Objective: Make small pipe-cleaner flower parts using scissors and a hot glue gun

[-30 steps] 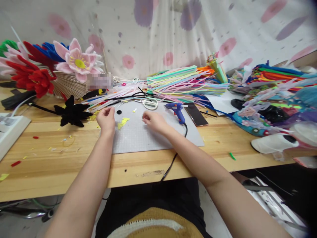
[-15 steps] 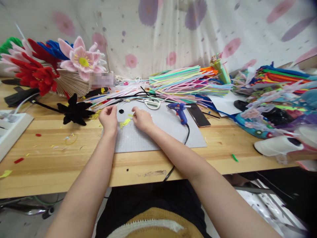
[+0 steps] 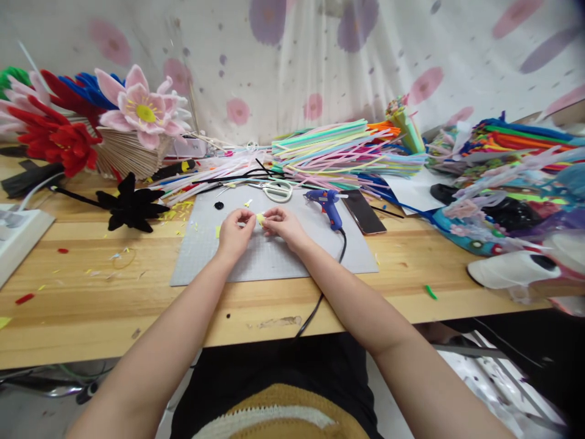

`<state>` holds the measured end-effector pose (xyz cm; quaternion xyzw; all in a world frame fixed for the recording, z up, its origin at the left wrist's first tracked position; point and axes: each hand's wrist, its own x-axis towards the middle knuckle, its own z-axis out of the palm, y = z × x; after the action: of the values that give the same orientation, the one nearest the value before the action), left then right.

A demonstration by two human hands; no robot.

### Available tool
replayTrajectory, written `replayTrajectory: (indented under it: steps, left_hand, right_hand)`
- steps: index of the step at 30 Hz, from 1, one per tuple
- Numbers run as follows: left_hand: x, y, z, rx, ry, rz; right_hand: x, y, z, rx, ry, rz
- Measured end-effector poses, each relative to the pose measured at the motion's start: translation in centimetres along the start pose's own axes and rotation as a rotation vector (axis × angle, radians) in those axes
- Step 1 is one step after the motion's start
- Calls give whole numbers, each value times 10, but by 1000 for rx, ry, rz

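Over the grey cutting mat (image 3: 265, 262), my left hand (image 3: 236, 233) and my right hand (image 3: 284, 225) meet almost fingertip to fingertip. Between them is a small yellow strip (image 3: 260, 218), pinched by the fingers of both hands; whether it is paper or felt I cannot tell. Another yellow scrap (image 3: 218, 231) lies on the mat just left of my left hand. A small black round piece (image 3: 219, 205) rests beyond it. White-handled scissors (image 3: 278, 191) lie behind my hands, and a blue glue gun (image 3: 326, 206) lies to their right.
A phone (image 3: 364, 212) lies beside the glue gun, whose black cord crosses the table's front edge. Bundles of coloured pipe cleaners (image 3: 338, 146) are piled behind. A black fuzzy flower (image 3: 130, 204) and a white power strip (image 3: 21, 235) are at left; a white bottle-like object (image 3: 512, 270) is at right.
My left hand has moved right and my right hand slightly right, bringing them together. The yellow strip, earlier on the mat, is now up between my fingers. The view has shifted slightly.
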<state>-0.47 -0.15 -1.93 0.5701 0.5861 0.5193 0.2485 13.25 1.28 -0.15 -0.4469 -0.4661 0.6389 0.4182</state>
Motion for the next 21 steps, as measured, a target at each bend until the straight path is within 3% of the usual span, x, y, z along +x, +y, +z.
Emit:
replayTrajectory:
  steps: [8,21]
  left_hand:
    - [3,-11,3,-141,-43,-104]
    - [2,-3,0,-223,-48,-177]
  right_hand:
    - [2,4,0,56,6,5]
    - [6,7,-1,48,-1,15]
